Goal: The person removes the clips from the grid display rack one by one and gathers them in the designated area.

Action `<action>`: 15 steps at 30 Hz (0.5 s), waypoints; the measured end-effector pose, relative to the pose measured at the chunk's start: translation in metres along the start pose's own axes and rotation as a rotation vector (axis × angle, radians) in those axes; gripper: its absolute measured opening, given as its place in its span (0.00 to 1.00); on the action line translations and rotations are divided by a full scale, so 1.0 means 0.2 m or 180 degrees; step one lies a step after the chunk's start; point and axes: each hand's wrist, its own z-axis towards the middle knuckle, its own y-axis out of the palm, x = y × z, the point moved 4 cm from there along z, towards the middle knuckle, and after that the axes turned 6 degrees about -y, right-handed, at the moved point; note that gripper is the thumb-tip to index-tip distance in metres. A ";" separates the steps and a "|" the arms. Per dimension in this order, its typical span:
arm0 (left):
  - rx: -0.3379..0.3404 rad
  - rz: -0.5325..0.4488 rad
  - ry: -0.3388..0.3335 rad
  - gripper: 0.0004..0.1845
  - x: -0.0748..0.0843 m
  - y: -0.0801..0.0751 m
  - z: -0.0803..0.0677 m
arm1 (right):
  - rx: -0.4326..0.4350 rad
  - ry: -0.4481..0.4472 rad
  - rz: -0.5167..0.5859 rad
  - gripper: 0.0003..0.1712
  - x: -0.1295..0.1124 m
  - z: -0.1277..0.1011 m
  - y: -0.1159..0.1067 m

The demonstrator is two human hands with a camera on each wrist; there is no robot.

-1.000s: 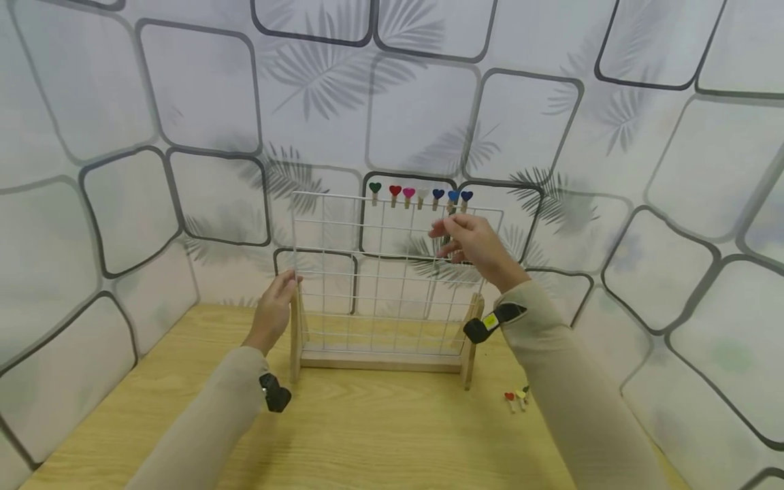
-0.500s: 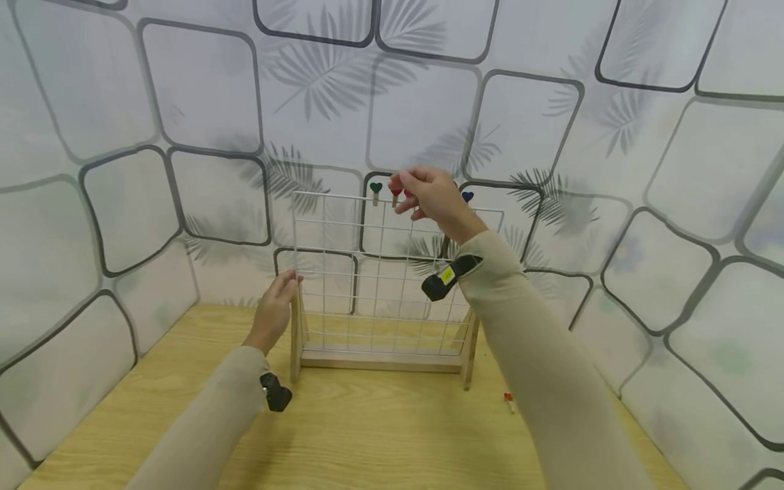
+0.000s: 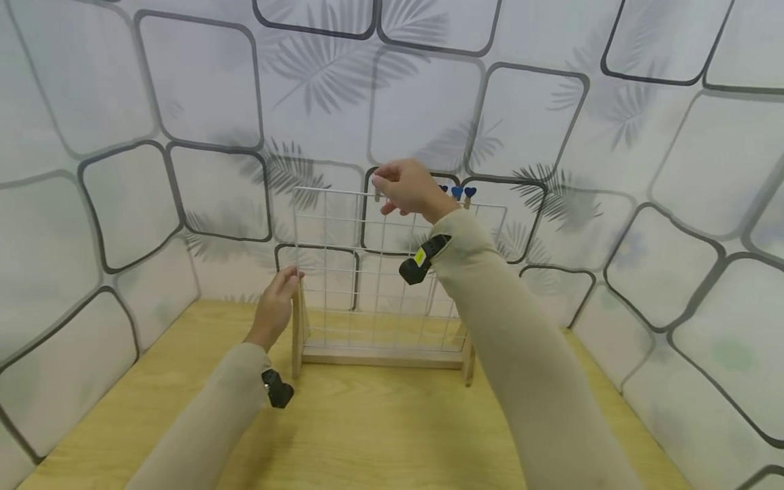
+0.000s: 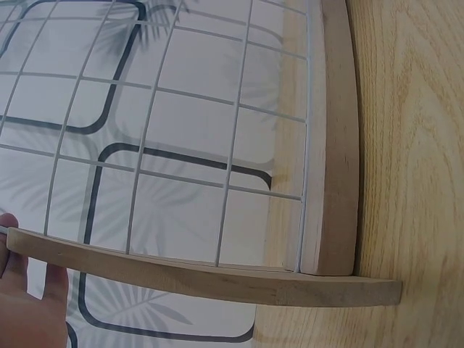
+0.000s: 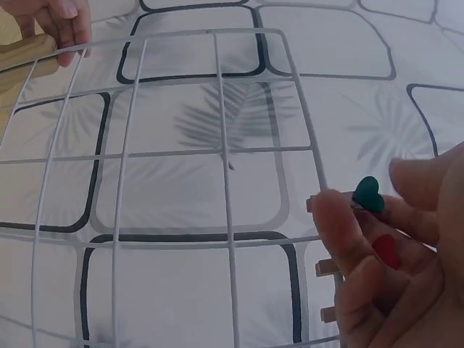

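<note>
A white wire grid stands in a wooden base [image 3: 382,357]. At its left side my left hand [image 3: 272,314] grips the edge where the wire meets the wooden upright [image 4: 181,279]. My right hand [image 3: 405,187] is at the grid's top edge, fingers loosely bent around a small clothespin with a green heart [image 5: 368,194]. The thumb [image 5: 420,181] lies just beside that heart. A clothespin with a red heart [image 5: 386,250] shows between the lower fingers. Dark blue [image 3: 469,192] and lighter blue [image 3: 457,192] heart clothespins sit clipped to the right; others are hidden behind the hand.
The rack stands on a light wooden table [image 3: 343,422]. Patterned wall covering [image 3: 429,102] rises behind and at both sides. My right sleeve [image 3: 514,327] crosses the rack's right end and covers part of the table there.
My right hand has moved left along the top row, from the blue hearts to the green one. The sleeve now hides the loose clothespins on the table. The left hand has stayed put.
</note>
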 end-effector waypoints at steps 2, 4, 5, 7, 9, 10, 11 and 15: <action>-0.0003 -0.0003 -0.0012 0.30 0.00 0.00 0.00 | 0.0044 -0.0034 -0.0369 0.22 -0.01 0.00 0.01; -0.0009 -0.0001 -0.0035 0.30 0.00 0.00 0.00 | 0.0174 -0.0088 -0.0660 0.18 -0.01 0.01 0.03; -0.0009 0.0003 -0.0041 0.30 0.00 0.00 0.00 | 0.0264 -0.0111 -0.0771 0.15 -0.01 0.00 0.03; -0.0013 0.0011 -0.0040 0.30 0.01 0.00 -0.01 | 0.0499 -0.0196 -0.0885 0.11 -0.01 0.00 0.04; -0.0011 0.0009 -0.0033 0.29 0.01 0.00 -0.01 | 0.0690 -0.0318 -0.0827 0.09 -0.01 0.00 0.04; 0.0003 0.0015 -0.0025 0.29 0.02 0.00 0.00 | 0.0754 -0.0402 -0.0737 0.09 -0.01 -0.01 0.04; 0.0010 0.0014 -0.0020 0.29 0.02 0.00 0.00 | 0.0790 -0.0479 -0.0587 0.10 -0.01 -0.01 0.04; 0.0051 0.0050 -0.0018 0.28 0.02 -0.01 0.00 | 0.0643 -0.0660 0.0050 0.13 0.01 -0.04 0.03</action>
